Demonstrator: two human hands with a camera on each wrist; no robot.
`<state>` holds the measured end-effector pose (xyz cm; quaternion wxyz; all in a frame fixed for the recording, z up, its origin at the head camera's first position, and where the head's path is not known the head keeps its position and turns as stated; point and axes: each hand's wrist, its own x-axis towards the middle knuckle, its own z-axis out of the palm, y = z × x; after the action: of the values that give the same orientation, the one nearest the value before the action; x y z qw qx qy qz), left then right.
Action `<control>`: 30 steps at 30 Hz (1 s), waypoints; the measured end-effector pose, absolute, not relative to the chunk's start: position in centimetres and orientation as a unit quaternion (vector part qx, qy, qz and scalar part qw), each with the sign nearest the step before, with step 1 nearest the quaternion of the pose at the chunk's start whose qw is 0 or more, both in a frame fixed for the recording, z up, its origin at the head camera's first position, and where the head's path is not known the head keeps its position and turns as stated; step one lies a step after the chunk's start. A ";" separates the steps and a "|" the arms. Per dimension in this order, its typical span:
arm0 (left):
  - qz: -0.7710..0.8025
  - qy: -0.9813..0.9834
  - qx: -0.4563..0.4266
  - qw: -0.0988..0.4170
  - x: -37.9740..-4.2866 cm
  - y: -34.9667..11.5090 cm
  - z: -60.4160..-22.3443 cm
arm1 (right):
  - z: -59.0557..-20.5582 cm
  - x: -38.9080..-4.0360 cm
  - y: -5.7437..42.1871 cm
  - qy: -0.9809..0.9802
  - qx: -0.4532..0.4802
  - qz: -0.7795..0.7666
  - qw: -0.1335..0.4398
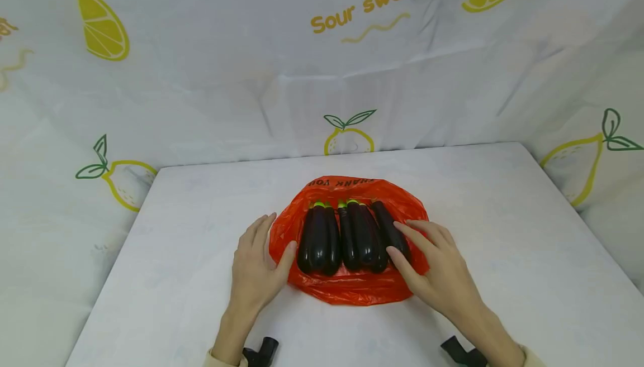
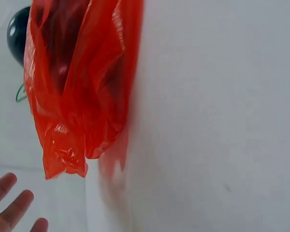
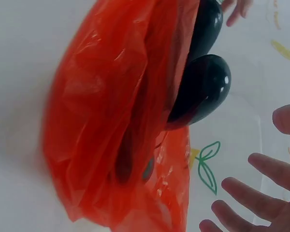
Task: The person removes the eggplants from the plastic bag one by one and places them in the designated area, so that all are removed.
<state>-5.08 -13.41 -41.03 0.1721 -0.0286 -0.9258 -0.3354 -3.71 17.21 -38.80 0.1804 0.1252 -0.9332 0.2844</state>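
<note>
Several dark, glossy eggplants (image 1: pixel 318 244) with green tops lie side by side in an opened red plastic bag (image 1: pixel 347 293). My left hand (image 1: pixel 257 269) is at the bag's left edge, fingers extended and thumb toward the eggplants. At the right side, my right hand (image 1: pixel 439 266) has its fingers spread over the bag's edge, close to the rightmost eggplant (image 1: pixel 390 230); contact cannot be told. The right wrist view shows those fingers (image 3: pixel 253 198) apart from one another, beside a rounded eggplant end (image 3: pixel 203 92). Crumpled bag plastic (image 2: pixel 96 92) hides most eggplants in the left wrist view.
The bag lies on a white-covered table (image 1: pixel 191 233). Behind it hangs a white cloth (image 1: pixel 216 76) printed with lemons and lettering. Black wrist-camera mounts (image 1: pixel 263 352) show at the bottom edge by both forearms.
</note>
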 end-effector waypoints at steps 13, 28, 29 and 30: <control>-0.506 -0.839 0.046 0.193 -7.8 -15.3 -41.6 | -38.1 -4.6 15.6 -0.894 0.104 0.405 0.161; -0.529 -0.829 0.082 0.160 -9.3 -16.0 -44.2 | -38.9 -5.4 14.6 -0.886 0.109 0.426 0.143; -0.531 -0.828 0.082 0.162 -9.4 -16.0 -44.4 | -38.9 -5.4 14.6 -0.886 0.107 0.429 0.139; -0.533 -0.826 0.080 0.165 -9.5 -16.0 -44.6 | -38.9 -5.4 14.5 -0.886 0.104 0.431 0.135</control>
<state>-9.47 -16.03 -44.56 0.1647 0.0800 -0.8261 -0.5330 -5.41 14.50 -38.89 0.1347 0.1045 -0.8862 0.4309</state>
